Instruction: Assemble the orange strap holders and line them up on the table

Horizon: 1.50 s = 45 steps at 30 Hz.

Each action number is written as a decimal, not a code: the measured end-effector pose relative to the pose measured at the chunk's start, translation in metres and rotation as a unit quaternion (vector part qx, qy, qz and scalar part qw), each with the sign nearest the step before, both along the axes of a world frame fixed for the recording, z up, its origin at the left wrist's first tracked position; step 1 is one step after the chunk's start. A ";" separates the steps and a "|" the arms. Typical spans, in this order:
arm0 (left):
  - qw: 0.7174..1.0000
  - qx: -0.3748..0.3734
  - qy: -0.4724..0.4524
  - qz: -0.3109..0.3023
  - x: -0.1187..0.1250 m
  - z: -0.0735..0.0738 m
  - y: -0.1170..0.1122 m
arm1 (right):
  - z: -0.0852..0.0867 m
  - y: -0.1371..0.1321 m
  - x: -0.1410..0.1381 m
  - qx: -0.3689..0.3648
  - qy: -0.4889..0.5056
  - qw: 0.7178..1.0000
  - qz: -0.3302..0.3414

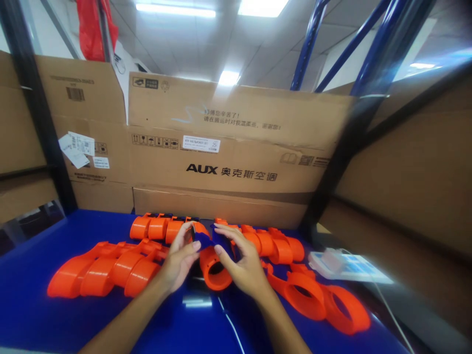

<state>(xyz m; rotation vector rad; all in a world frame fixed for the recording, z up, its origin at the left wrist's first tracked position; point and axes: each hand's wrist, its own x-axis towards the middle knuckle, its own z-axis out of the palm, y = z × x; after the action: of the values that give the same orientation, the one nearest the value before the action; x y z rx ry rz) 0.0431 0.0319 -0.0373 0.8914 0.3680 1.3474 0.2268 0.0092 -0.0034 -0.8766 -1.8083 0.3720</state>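
Both my hands hold one orange plastic ring part [213,269] over the blue table top [33,314], near its middle. My left hand [179,260] grips the part's left side with fingers curled round it. My right hand [241,263] closes on its right side, fingers pressing a dark blue piece [206,241] fitted at the top of the part. Rows of similar orange ring parts lie around: one group at the left [106,270], one behind my hands [162,227], one at the right [324,300].
Large brown cardboard boxes [228,152] marked AUX stand along the back of the table. A white device with a cable [342,265] lies at the right. Blue shelf posts [372,64] rise at the upper right, a black post [40,128] at the left.
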 end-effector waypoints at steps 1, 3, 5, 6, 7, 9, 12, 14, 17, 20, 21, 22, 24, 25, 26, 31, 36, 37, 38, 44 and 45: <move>1.000 0.003 -0.001 -0.002 0.000 0.000 0.000 | 0.000 0.000 0.000 0.000 -0.003 1.000 0.002; 1.000 0.012 -0.004 -0.006 -0.001 -0.001 0.001 | -0.002 0.001 0.000 -0.003 -0.008 1.000 0.009; 1.000 0.026 -0.009 -0.001 -0.002 -0.002 0.001 | -0.003 0.001 0.000 -0.014 -0.015 1.000 0.012; 0.999 0.035 -0.010 0.002 -0.003 -0.003 0.002 | -0.004 0.001 0.000 -0.021 -0.019 1.000 0.012; 0.999 0.044 -0.010 0.005 -0.003 -0.003 0.002 | -0.004 0.001 0.000 -0.026 -0.024 0.999 0.011; 0.998 0.062 -0.010 0.007 -0.005 -0.004 0.003 | -0.006 0.000 0.000 -0.032 -0.037 0.999 0.009; 0.996 0.093 -0.010 -0.004 -0.007 -0.004 0.003 | -0.006 -0.001 0.000 -0.019 -0.064 0.998 -0.004; 0.993 0.112 -0.006 -0.020 -0.008 -0.004 0.002 | -0.006 0.000 0.001 0.009 -0.081 0.997 -0.018; 0.990 0.136 0.011 -0.014 -0.008 -0.003 0.001 | -0.007 0.001 0.003 0.076 -0.103 0.991 -0.033; 0.987 0.151 0.044 0.029 -0.005 -0.002 0.000 | -0.009 0.003 0.005 0.142 -0.143 0.977 -0.062; 0.985 0.152 0.061 0.046 -0.004 -0.002 0.000 | -0.010 0.003 0.006 0.163 -0.159 0.971 -0.078; 0.983 0.152 0.077 0.063 -0.004 -0.002 0.000 | -0.011 0.004 0.006 0.182 -0.174 0.963 -0.094; 0.978 0.152 0.104 0.097 -0.002 -0.002 0.001 | -0.012 0.004 0.006 0.212 -0.198 0.950 -0.115; 0.975 0.154 0.112 0.113 -0.002 -0.001 0.001 | -0.013 0.004 0.006 0.222 -0.206 0.946 -0.120; 0.972 0.158 0.120 0.128 -0.002 -0.001 0.002 | -0.013 0.004 0.005 0.228 -0.212 0.942 -0.122; 0.949 0.194 0.164 0.185 -0.004 0.000 0.003 | -0.014 0.003 0.003 0.241 -0.226 0.936 -0.122; 0.938 0.204 0.186 0.208 -0.006 -0.002 0.004 | -0.014 0.002 0.002 0.248 -0.229 0.933 -0.123; 0.939 0.203 0.184 0.208 -0.006 -0.002 0.004 | -0.014 0.002 0.002 0.249 -0.228 0.933 -0.123; 0.941 0.202 0.180 0.204 -0.006 -0.002 0.004 | -0.013 0.002 0.002 0.250 -0.227 0.933 -0.123; 0.962 0.220 0.137 0.086 -0.004 -0.001 -0.002 | -0.013 0.000 0.002 0.214 -0.132 0.961 -0.115; 0.960 0.230 0.145 0.070 -0.003 -0.001 -0.003 | -0.014 0.000 0.001 0.192 -0.086 0.971 -0.114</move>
<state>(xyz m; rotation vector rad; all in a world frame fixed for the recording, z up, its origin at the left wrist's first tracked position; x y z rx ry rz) 0.0398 0.0287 -0.0385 1.4842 0.3511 1.4625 0.2280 0.0091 -0.0177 -0.8476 -1.8275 -0.2026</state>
